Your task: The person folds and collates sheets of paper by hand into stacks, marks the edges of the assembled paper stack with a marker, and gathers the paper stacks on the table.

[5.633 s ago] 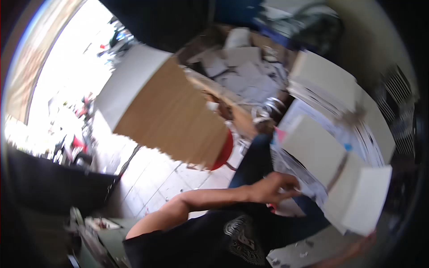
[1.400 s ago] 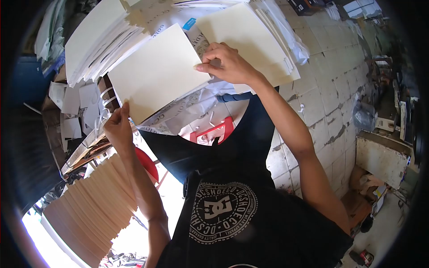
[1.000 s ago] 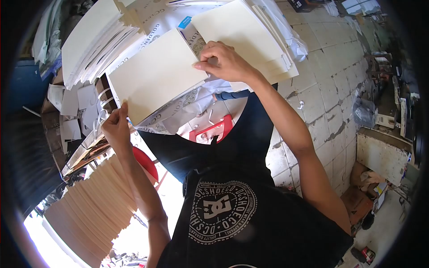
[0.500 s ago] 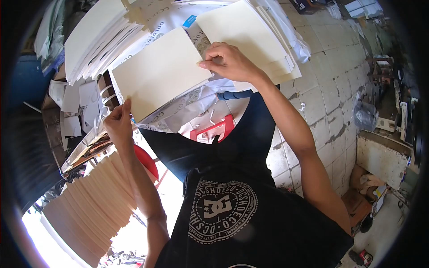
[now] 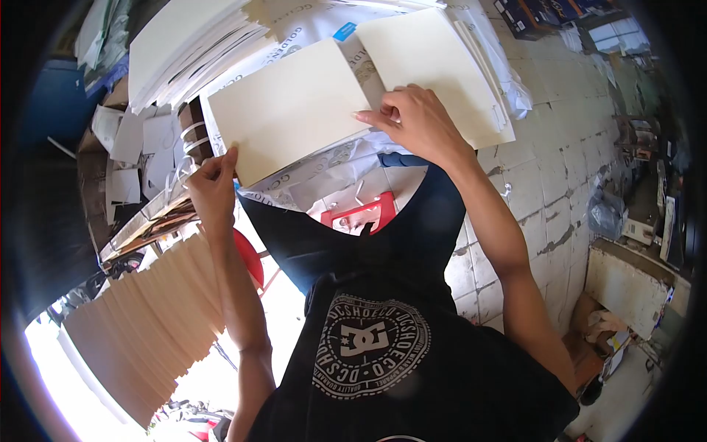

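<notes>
A cream sheet of card (image 5: 291, 110) lies in front of me on white printed wrapping paper (image 5: 283, 33). My left hand (image 5: 213, 184) is closed, pinching the sheet's near left corner between thumb and fingers. At the opposite, right-hand end, my right hand (image 5: 420, 121) has its fingers curled and its thumb on the sheet's edge. What lies under that thumb is partly hidden. Just beyond my right hand rests a second pile of cream card (image 5: 423, 55). A taller stack of cream sheets (image 5: 184, 55) stands at the far left, its layers uneven.
Left of the work surface is an open carton (image 5: 96, 184) with white paper scraps. A large fanned stack of tan sheets (image 5: 147, 324) stands lower left. Below the surface, a red-framed object (image 5: 361, 214) shows between my legs. Shelving and clutter (image 5: 633, 265) line the right side.
The whole view has shifted, so the piles sit further right in the picture. My right hand has moved slightly right and toward me along the sheet's edge. My left hand keeps its corner.
</notes>
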